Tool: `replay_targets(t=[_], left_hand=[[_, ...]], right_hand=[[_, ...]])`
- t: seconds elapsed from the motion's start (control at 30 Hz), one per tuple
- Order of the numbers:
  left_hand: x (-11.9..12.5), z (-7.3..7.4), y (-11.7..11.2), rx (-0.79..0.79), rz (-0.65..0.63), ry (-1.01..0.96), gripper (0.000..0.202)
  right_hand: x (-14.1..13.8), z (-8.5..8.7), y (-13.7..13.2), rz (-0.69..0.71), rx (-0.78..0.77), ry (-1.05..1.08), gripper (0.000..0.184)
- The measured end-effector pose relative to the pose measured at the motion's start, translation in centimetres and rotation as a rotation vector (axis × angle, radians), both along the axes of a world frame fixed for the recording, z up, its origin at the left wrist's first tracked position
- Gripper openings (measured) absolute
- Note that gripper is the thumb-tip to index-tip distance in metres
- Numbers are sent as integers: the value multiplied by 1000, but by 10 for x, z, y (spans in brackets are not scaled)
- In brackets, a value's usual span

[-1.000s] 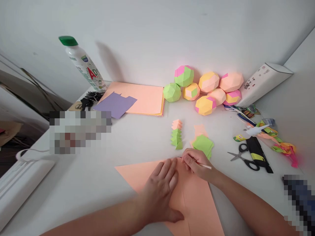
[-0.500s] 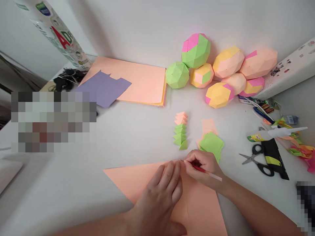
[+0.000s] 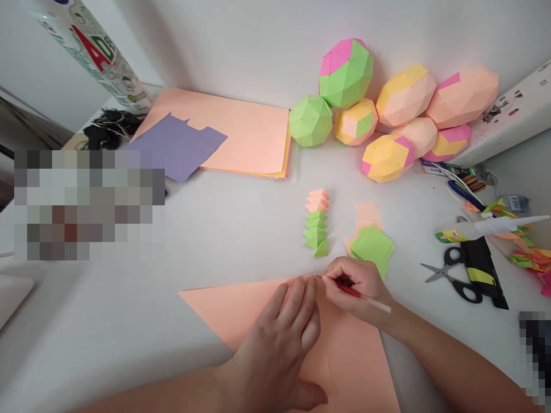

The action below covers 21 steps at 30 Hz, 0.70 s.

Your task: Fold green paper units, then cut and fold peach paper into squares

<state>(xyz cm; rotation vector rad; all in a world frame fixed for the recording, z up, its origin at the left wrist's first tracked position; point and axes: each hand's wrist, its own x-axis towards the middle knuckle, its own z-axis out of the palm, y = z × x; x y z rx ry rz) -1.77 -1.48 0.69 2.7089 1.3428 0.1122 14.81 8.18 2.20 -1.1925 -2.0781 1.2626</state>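
Observation:
A large peach sheet of paper (image 3: 357,355) with a faint crease lies along the front of the table. My left hand (image 3: 284,332) rests flat on it, fingers stretched out toward its far edge and thumb spread. Just right of those fingertips, my right hand (image 3: 355,287) pinches a slim pen (image 3: 368,299) with a red and clear barrel. Its tip meets the sheet by the far edge, close to my left fingers. Beyond my right hand lie small green paper squares (image 3: 372,249) over peach ones (image 3: 367,215). Left of these runs a row of small folded paper pieces (image 3: 316,223), peach and green.
Several faceted paper balls (image 3: 346,74) are piled against the wall. Black scissors (image 3: 456,275), a glue bottle (image 3: 467,230) and paper scraps (image 3: 529,258) lie to the right. Purple paper (image 3: 181,146) overlaps a peach paper stack (image 3: 253,135) at the back left, near a tall bottle (image 3: 103,57).
The view has shifted slightly, so background things sit a little higher in the picture. Both hands, the pen and the sheet hold nearly the same positions.

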Motion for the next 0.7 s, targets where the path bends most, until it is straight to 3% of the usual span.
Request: replay_targets(t=[0.53,0.7], left_hand=[[0,0,0,-3,2,-3,96],[0,0,-1,-13,0,3,94]], right_hand=[[0,0,0,13,-8,3,19],[4,-6,3,-102,-179,170,17]])
